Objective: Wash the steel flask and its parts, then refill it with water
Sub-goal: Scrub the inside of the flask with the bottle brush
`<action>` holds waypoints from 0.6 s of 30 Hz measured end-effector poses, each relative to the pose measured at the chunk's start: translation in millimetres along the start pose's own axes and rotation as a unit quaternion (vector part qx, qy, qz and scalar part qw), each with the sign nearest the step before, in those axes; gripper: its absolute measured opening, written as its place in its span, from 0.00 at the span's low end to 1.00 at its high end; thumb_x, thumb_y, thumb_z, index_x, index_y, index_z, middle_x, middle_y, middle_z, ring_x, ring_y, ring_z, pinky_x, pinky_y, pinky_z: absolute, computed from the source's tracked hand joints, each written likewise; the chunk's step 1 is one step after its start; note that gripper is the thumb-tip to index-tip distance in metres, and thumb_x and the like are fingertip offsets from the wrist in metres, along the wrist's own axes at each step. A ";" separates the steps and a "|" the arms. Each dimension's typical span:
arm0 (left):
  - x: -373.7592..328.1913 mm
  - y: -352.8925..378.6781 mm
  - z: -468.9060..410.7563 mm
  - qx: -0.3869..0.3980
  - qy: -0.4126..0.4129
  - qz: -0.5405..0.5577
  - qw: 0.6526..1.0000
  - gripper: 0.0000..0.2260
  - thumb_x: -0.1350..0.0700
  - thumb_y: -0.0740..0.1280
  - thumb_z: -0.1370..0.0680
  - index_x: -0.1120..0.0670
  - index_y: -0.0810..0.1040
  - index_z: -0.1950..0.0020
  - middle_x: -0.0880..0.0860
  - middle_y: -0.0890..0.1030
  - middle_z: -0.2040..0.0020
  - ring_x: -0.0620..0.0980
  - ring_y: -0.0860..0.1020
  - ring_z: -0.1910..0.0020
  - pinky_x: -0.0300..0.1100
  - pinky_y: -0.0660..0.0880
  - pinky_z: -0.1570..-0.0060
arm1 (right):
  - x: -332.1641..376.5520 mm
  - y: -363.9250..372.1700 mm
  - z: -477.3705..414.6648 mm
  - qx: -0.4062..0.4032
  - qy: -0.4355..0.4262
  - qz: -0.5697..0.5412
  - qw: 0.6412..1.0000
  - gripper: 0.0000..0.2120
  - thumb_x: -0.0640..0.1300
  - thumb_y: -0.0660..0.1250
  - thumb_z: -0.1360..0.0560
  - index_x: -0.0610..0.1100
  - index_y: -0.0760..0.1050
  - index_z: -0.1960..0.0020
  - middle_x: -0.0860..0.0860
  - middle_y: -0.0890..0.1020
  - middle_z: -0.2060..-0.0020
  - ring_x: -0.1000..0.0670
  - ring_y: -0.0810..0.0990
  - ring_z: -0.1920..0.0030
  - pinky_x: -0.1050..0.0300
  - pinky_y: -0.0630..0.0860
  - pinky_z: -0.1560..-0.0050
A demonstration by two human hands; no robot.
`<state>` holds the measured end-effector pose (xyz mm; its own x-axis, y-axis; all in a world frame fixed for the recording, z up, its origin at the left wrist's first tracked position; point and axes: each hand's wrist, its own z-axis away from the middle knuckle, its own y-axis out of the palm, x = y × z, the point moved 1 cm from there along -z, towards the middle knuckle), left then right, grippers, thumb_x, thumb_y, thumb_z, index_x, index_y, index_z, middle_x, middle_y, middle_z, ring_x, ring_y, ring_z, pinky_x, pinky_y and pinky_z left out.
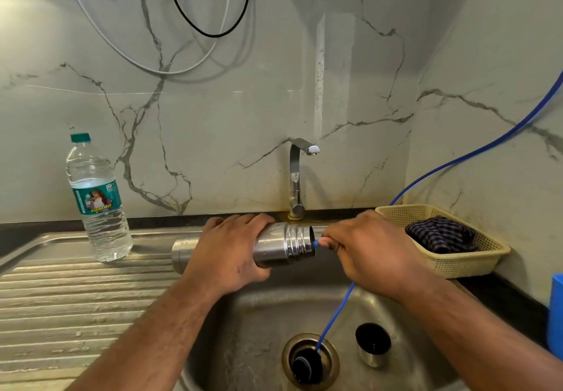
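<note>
While left hand (227, 249) grips wet flask (278, 244) sideways | right fingers (327, 242) pinch blue tube (333, 311)

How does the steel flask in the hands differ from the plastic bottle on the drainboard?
The steel flask is opaque shiny metal; the plastic bottle is clear with a teal label. The flask is held sideways over the sink by the left hand, while the bottle stands upright, untouched. The flask's mouth is open, with the right hand at it; the bottle wears its green cap. Both are roughly cylindrical drink containers.
</note>
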<state>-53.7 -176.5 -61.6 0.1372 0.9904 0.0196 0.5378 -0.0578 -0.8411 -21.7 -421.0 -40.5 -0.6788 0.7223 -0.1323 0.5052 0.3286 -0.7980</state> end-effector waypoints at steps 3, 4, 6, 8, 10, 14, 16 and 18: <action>0.4 -0.2 0.0 0.008 -0.002 -0.013 1.000 0.35 0.38 0.75 0.32 0.38 0.65 0.28 0.39 0.76 0.36 0.42 0.74 0.38 0.47 0.64 0.29 | 3.1 0.3 0.8 0.059 0.005 -0.050 0.997 0.09 0.61 0.61 0.18 0.59 0.71 0.55 0.59 0.75 0.63 0.55 0.73 0.63 0.57 0.67 0.58; 0.3 -0.6 0.1 0.010 -0.004 -0.013 1.000 0.35 0.38 0.75 0.32 0.39 0.65 0.28 0.40 0.76 0.36 0.43 0.74 0.38 0.48 0.64 0.29 | 4.1 -0.1 1.2 0.067 0.006 -0.059 0.996 0.08 0.63 0.63 0.20 0.60 0.74 0.48 0.60 0.77 0.57 0.56 0.75 0.57 0.58 0.69 0.55; 0.0 -0.4 0.1 0.016 -0.007 -0.014 1.000 0.35 0.38 0.75 0.32 0.39 0.65 0.28 0.40 0.76 0.36 0.43 0.74 0.38 0.48 0.64 0.29 | 4.8 1.8 0.7 0.066 -0.005 -0.040 0.997 0.12 0.59 0.68 0.22 0.57 0.74 0.42 0.60 0.76 0.50 0.56 0.74 0.52 0.59 0.70 0.52; -1.8 0.7 0.5 0.021 -0.005 -0.013 1.000 0.36 0.38 0.75 0.32 0.39 0.64 0.28 0.40 0.76 0.36 0.43 0.74 0.37 0.48 0.64 0.28 | 8.8 3.0 0.8 0.017 -0.021 -0.021 0.999 0.06 0.50 0.72 0.23 0.54 0.77 0.48 0.57 0.77 0.56 0.53 0.74 0.57 0.58 0.70 0.56; -4.3 2.5 1.1 0.021 0.001 -0.011 1.000 0.36 0.39 0.76 0.32 0.39 0.64 0.28 0.40 0.76 0.35 0.43 0.73 0.37 0.48 0.64 0.28 | 8.1 5.1 2.1 -0.013 -0.023 0.006 1.000 0.05 0.51 0.71 0.23 0.53 0.77 0.57 0.56 0.77 0.64 0.52 0.73 0.63 0.55 0.69 0.62; 9.2 -2.2 0.4 0.007 -0.010 -0.014 1.000 0.37 0.41 0.78 0.33 0.39 0.65 0.27 0.41 0.76 0.36 0.43 0.74 0.38 0.50 0.65 0.29 | -14.6 0.5 3.2 -0.006 0.006 -0.036 0.999 0.21 0.62 0.54 0.19 0.53 0.70 0.64 0.56 0.74 0.71 0.52 0.72 0.68 0.55 0.65 0.70; 21.3 -6.2 0.8 -0.002 -0.031 -0.006 1.000 0.37 0.41 0.78 0.33 0.39 0.66 0.28 0.42 0.78 0.38 0.42 0.74 0.43 0.51 0.68 0.32 | -32.8 -9.2 3.4 -0.016 0.000 -0.040 0.999 0.23 0.65 0.52 0.20 0.54 0.80 0.57 0.59 0.82 0.66 0.55 0.76 0.66 0.56 0.68 0.64; 26.3 -7.7 2.2 -0.016 -0.033 0.001 0.999 0.36 0.41 0.78 0.34 0.40 0.68 0.29 0.42 0.79 0.40 0.42 0.74 0.45 0.50 0.70 0.34 | -44.2 -17.1 4.0 -0.025 -0.020 -0.043 0.999 0.18 0.63 0.58 0.21 0.58 0.84 0.53 0.63 0.85 0.61 0.60 0.78 0.62 0.58 0.65 0.57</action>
<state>-56.0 -149.7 -55.8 0.0835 0.9963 -0.0195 0.5635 -0.0633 -0.8237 -2.4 -461.0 -23.3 -0.7411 0.6656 -0.0881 0.4696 0.4200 -0.7766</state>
